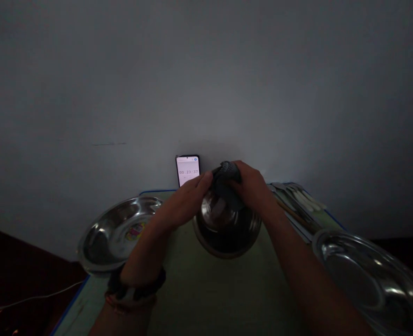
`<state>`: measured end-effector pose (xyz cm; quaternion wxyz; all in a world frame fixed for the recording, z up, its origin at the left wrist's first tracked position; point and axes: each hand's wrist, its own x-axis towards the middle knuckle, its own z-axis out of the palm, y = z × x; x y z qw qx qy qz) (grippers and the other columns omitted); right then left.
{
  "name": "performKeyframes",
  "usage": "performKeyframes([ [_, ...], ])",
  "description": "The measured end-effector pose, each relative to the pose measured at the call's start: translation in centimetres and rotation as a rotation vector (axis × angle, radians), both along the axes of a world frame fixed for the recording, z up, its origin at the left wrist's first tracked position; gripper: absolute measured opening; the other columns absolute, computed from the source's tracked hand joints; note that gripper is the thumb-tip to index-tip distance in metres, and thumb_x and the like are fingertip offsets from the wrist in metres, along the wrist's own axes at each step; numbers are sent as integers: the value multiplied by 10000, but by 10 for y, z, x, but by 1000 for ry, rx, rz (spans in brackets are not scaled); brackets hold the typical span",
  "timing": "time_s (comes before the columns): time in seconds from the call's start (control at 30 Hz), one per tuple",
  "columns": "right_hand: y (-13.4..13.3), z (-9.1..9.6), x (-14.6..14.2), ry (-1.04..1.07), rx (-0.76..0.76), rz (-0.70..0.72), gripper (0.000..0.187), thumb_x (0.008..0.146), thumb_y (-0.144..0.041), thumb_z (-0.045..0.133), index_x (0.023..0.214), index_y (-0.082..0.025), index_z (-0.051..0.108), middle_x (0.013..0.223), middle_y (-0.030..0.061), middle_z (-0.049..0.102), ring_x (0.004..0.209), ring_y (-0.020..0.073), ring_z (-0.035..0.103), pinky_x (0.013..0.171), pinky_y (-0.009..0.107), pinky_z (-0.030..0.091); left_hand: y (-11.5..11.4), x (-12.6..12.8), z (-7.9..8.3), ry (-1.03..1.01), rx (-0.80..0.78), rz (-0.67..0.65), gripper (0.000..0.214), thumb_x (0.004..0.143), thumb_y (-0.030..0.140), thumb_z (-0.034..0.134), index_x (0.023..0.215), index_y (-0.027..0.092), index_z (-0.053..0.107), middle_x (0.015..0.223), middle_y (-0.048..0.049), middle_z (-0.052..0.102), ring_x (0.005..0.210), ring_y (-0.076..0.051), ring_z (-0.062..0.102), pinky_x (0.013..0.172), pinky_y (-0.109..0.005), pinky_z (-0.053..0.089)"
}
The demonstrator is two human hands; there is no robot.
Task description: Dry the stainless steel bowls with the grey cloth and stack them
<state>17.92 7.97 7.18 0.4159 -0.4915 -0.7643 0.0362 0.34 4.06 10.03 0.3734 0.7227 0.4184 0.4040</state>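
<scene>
A shiny metal bowl (pixel 229 235) is held above the middle of the green table. My left hand (pixel 188 198) is closed at the bowl's upper left edge, its fingertips meeting the cloth there. Bunched in my right hand (pixel 251 184) is a dark grey cloth (pixel 229 186), pressed against the bowl's far side. The dim light hides some of the fingers, and I cannot tell whether the bowl touches the table.
A lit phone (pixel 188 169) showing a timer leans on the wall (pixel 206 84). One metal basin (pixel 97 233) stands left, another basin (pixel 395 275) right. Several utensils (pixel 297 200) lie at the back right of the green table (pixel 206 294). A white cable (pixel 41 297) hangs left.
</scene>
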Motion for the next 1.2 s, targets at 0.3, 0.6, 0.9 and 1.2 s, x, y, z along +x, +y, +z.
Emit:
performKeyframes([
  [0.3,9,-8,10,302,-97,-197,331,809,-439,507,865,-143,645,858,117,689,837,265,625,687,330,442,-1,3,5,-235,104,168,502,806,327,587,1261,215,408,1171,-100,624,1007,-233,636,874,-401,507],
  [0.6,22,-25,3,835,-310,-75,419,711,-444,598,937,-95,648,887,132,701,788,229,650,668,334,500,1,33,-18,-173,649,289,717,746,71,508,1391,224,234,1471,-90,320,1366,-226,291,1146,-416,205],
  [0.9,13,-5,31,39,-214,-117,290,702,-387,630,863,-153,689,812,75,704,765,225,627,646,303,434,3,2,-7,92,220,-107,572,679,91,479,1224,259,520,1236,-37,611,1164,-252,543,1007,-439,427],
  [1.2,1,-10,38,-516,-580,27,131,638,-200,648,753,-207,709,850,112,722,856,282,663,681,333,457,18,9,-38,423,298,401,330,906,407,383,1024,141,540,1080,-165,603,1048,-285,567,922,-487,431],
])
